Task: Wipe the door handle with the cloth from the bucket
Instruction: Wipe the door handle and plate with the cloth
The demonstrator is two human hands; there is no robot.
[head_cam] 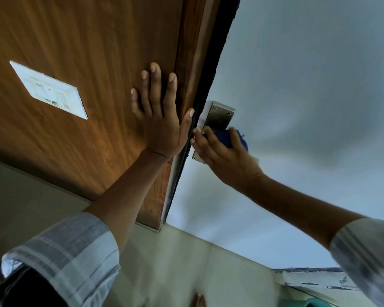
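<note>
Right hand [222, 156] grip is clamped on the blue cloth [227, 138], pressing it against the door handle plate [220, 117]; left hand [162, 116] lies flat, fingers spread, on the wooden panel [87, 52].

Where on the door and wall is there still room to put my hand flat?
Free: the wood panel above the switch plate, and the pale door right of the metal plate. Crowded: the door edge, where the left hand presses and the right hand holds the blue cloth.

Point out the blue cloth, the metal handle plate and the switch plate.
blue cloth [225, 138], head view, bunched part showing between the fingers
metal handle plate [220, 117], head view, upper face between the screws
switch plate [50, 90], head view, centre of its white face
</note>
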